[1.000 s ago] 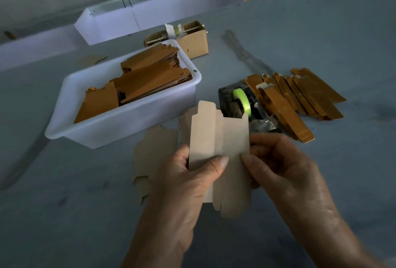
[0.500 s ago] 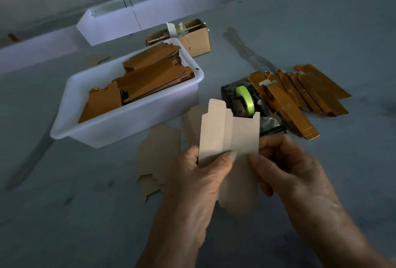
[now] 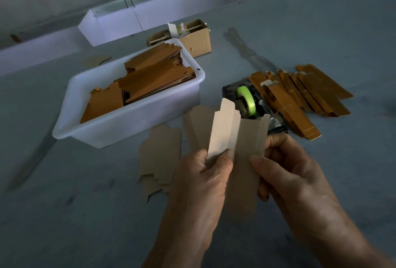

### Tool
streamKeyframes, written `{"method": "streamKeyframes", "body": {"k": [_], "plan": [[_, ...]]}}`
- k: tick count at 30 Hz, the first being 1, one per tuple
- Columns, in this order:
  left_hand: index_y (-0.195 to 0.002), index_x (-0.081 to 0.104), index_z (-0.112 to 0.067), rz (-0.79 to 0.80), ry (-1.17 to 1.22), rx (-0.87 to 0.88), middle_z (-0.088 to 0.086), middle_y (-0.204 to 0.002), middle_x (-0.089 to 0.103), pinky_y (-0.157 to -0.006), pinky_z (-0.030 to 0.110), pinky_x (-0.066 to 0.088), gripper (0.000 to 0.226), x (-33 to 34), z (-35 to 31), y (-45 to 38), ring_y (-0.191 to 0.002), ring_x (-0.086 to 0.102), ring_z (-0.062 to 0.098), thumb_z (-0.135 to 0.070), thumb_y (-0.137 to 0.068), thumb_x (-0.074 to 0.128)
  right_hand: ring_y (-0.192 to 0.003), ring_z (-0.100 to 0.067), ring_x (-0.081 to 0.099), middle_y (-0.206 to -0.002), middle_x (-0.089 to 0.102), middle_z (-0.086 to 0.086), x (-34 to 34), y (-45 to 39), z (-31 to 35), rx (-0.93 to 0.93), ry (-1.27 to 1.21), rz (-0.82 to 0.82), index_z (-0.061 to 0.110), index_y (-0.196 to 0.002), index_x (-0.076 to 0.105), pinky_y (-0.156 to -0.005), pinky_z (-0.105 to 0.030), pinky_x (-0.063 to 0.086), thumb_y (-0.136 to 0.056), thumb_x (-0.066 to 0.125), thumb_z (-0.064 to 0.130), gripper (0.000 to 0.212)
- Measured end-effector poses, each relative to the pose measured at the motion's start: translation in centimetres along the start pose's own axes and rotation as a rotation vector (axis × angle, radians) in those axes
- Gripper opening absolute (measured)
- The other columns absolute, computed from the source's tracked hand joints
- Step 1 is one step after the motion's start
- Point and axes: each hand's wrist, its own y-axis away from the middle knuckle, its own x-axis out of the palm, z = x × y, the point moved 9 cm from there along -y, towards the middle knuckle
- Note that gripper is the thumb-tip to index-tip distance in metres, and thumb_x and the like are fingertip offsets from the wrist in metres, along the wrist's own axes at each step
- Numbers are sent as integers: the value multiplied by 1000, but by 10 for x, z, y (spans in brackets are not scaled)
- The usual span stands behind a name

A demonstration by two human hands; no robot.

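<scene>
Both hands, left hand (image 3: 201,173) and right hand (image 3: 285,167), pinch a flat tan cardboard box blank (image 3: 240,139) above the grey counter (image 3: 85,214), folding one panel over, seemingly for sealing at the green-roll tape dispenser (image 3: 246,98) just behind.

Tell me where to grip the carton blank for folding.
Pinch the carton blank by its long side panels near mid-length, one hand from each side, as the left hand and right hand do: its creases run lengthwise, and the end tabs look flimsy.
</scene>
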Motion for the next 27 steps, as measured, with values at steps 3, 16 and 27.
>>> {"method": "streamKeyframes", "body": {"k": [3,16,27], "plan": [[-85,72,-24,43,22,-4,12,-73,72,-68,54,57,21,4,-2,1,-71,70,31,-41,-78,65,-48,-14,53,-63,61,-1,2,1,3,-9,-39,26,21,-78,63,-44,-20,44,-69,68,24,11],[-105,58,-25,-27,-358,220,-4,-87,67,-68,26,49,14,1,-24,4,-76,61,5,-24,-97,47,-62,-14,65,-79,69,-1,1,3,4,3,173,-29,20,-99,60,-53,-22,51,-71,63,28,30],[-87,71,-23,174,94,-48,7,-71,70,-59,33,49,6,5,2,-4,-65,64,19,-19,-87,67,-62,-15,63,-77,67,-5,10,-1,5,85,-172,185,18,-110,66,-52,-23,50,-58,86,39,60]]}}
